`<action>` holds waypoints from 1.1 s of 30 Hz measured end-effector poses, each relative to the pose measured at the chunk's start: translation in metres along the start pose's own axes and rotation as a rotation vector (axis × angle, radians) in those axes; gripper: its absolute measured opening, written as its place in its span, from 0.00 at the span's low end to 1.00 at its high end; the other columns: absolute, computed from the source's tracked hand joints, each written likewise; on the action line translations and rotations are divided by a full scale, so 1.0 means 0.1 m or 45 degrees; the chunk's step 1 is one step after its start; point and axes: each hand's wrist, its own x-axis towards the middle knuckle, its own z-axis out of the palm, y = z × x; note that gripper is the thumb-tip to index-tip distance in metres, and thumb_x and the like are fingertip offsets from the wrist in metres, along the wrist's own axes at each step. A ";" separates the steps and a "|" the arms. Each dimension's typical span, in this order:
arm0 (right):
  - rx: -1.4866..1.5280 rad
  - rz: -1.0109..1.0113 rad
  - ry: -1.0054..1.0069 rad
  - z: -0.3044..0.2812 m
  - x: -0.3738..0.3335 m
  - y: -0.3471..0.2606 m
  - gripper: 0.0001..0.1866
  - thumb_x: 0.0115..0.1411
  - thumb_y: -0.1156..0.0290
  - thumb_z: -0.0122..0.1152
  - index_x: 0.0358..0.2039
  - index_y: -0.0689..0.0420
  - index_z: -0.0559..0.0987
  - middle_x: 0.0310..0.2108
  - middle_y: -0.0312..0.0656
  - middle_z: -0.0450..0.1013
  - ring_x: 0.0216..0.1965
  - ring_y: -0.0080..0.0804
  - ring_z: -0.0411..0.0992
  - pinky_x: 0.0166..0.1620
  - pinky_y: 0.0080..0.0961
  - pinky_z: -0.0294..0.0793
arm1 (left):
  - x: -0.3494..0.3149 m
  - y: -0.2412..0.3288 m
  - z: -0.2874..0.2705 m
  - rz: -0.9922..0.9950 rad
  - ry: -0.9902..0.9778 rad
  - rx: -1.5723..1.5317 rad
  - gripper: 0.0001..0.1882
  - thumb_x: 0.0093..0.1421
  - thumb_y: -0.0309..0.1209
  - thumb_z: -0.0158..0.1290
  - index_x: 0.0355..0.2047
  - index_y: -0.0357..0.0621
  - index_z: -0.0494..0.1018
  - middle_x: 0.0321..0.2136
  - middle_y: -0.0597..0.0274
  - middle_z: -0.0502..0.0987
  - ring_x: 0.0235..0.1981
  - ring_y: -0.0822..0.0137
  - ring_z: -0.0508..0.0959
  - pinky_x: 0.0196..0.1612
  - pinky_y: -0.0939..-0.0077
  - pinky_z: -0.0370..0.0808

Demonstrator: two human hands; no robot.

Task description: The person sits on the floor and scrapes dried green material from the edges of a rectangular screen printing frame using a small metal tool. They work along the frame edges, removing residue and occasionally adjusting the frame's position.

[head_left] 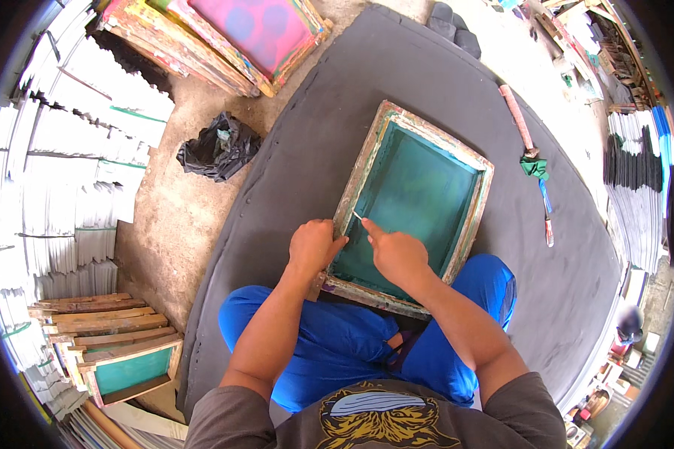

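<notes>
A paint-stained wooden screen-printing frame (489, 196) with teal mesh (419, 194) rests at a slant against my crossed legs. My left hand (312, 248) is closed around the left side rail of the frame, its thumb lying over the wood. My right hand (398, 256) reaches over the mesh with the index finger stretched forward. From its fingertips sticks out a small thin white piece (358, 215), touching or nearly touching the inner left edge where mesh meets wood. The rest of that piece is hidden in the hand, so its exact kind is unclear.
I sit on a dark grey padded mat (307, 135). To the right lie a pinkish roll (517, 118), a green cloth (534, 167) and a blue-handled tool (548, 213). A black plastic bag (219, 147), stacked frames (127, 337) and paper piles (75, 187) stand left.
</notes>
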 end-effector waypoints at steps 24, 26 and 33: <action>1.418 0.425 -0.473 0.20 0.12 0.29 0.27 0.77 0.62 0.54 0.74 0.45 0.67 0.27 0.44 0.79 0.21 0.31 0.73 0.28 0.41 0.75 | 0.01 -0.04 0.00 0.076 0.007 -0.011 0.23 0.55 0.46 0.68 0.30 0.34 0.82 0.29 0.37 0.82 0.34 0.38 0.84 0.40 0.47 0.81; 1.426 0.384 -0.459 0.23 0.13 0.33 0.26 0.77 0.62 0.53 0.74 0.44 0.68 0.24 0.38 0.76 0.20 0.27 0.70 0.25 0.36 0.73 | 0.03 -0.03 -0.01 0.086 0.008 -0.024 0.22 0.55 0.46 0.68 0.30 0.34 0.82 0.29 0.37 0.82 0.35 0.39 0.84 0.40 0.47 0.81; 0.723 -0.125 0.057 0.61 0.17 0.55 0.25 0.78 0.54 0.51 0.72 0.41 0.70 0.17 0.26 0.54 0.15 0.17 0.54 0.16 0.21 0.55 | 0.05 0.01 -0.02 0.051 -0.034 -0.039 0.23 0.55 0.47 0.68 0.29 0.35 0.82 0.29 0.38 0.83 0.35 0.38 0.84 0.41 0.47 0.82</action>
